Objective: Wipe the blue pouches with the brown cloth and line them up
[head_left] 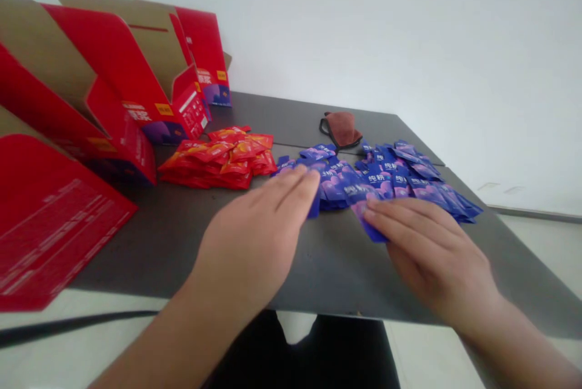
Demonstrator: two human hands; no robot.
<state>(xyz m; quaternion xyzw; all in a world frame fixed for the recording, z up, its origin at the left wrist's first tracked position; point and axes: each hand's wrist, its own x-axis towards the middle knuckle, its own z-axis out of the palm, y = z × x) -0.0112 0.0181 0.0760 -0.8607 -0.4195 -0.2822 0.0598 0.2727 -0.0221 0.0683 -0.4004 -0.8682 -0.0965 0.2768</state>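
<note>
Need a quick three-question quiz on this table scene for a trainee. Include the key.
1. True or false: the right hand rests on the red sachets.
2. Multiple choice: what lies just behind the blue sachets?
A. A brown fabric mask
B. A stapler
C. A pair of scissors
3. Fill in the blank: the red cardboard boxes stand at the person's ____ end of the dark table.

Key:
1. False: that hand is on the blue sachets.
2. A
3. left
</note>
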